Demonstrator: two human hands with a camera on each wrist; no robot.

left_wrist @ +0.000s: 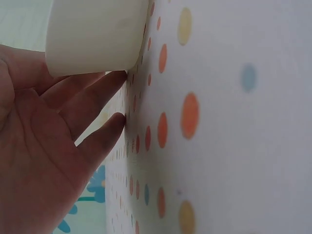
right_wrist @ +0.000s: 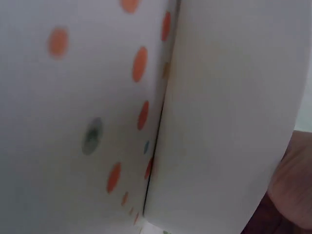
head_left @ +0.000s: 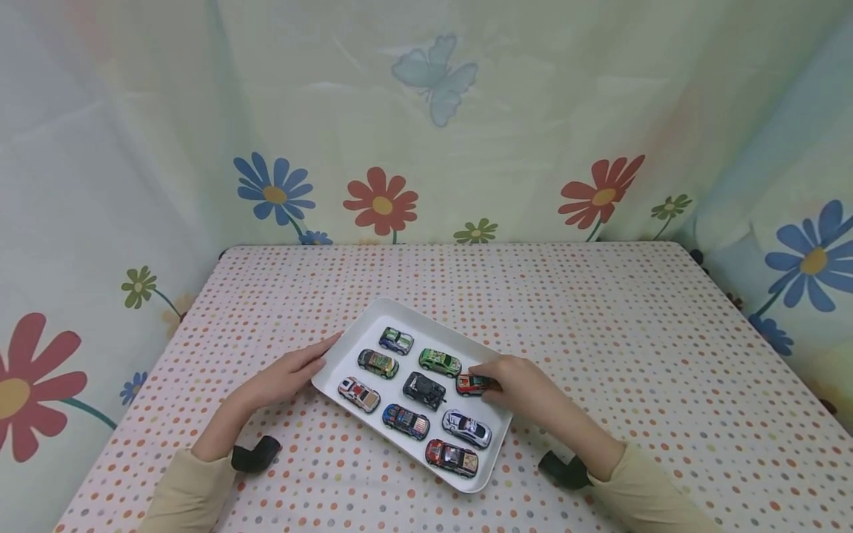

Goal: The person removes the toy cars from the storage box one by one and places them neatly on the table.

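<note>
The red toy car [head_left: 472,383] sits in the white tray [head_left: 494,438], in the row nearest the tray's right-hand long edge, and my right hand [head_left: 523,389] has hold of it: thumb and fingertips are curled in around its rear end, pinching it, with the rest of the hand lying over the tray's rim. From my right wrist view I only see the tray's outer wall [right_wrist: 229,117] against the dotted cloth and a sliver of my palm, so the pinch itself shows from the head view alone.

Just left of the red car is the black car [head_left: 423,390], and beyond it the green car [head_left: 440,362] further up the tray. Towards me in the same row lie the silver car [head_left: 467,428] and a dark red car [head_left: 452,457] (that last one close to the near corner). The remaining cars fill the left side of the tray, well clear of my right hand.

My left hand [head_left: 288,374] is on the opposite side of the tray, fingers straight and relaxed, holding nothing; its fingertips [left_wrist: 113,80] touch the tray's wall [left_wrist: 92,34] near the far left corner, and rest on the table [head_left: 600,311] with its spotted cloth. So the red car lies between my two hands, across the tray from the left one
</note>
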